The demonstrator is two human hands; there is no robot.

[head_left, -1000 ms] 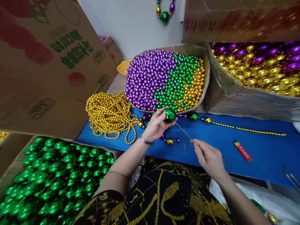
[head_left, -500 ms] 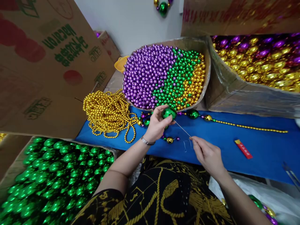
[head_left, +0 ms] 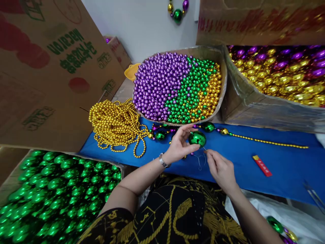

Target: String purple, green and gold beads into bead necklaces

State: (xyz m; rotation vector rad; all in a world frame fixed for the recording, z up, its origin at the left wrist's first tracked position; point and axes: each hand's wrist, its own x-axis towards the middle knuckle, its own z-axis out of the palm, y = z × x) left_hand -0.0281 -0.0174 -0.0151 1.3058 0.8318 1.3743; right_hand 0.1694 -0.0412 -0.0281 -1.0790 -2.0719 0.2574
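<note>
A large shiny green bead [head_left: 198,139] sits in my left hand [head_left: 179,145], its thumb below and its fingers behind and above. My right hand [head_left: 221,167] pinches a thin needle [head_left: 205,148] whose shaft enters the bead's lower right side. A small green bead shows at the upper left of the big one, by my fingertips. Fine thread [head_left: 200,165] loops down between the hands. Behind them on the blue cloth lies a bead string [head_left: 209,127] of green, purple and gold beads, ending in a chain of small gold beads [head_left: 269,140].
A lined box of small purple, green and gold beads [head_left: 162,84] stands behind my hands. Gold bead chains [head_left: 114,125] are heaped left. Large green beads [head_left: 63,193] fill a box lower left. A red packet [head_left: 262,166] and tweezers [head_left: 313,195] lie right.
The green bead and my left hand have moved right and slightly down, toward my right hand. Less of the needle now shows between the bead and my right fingers.
</note>
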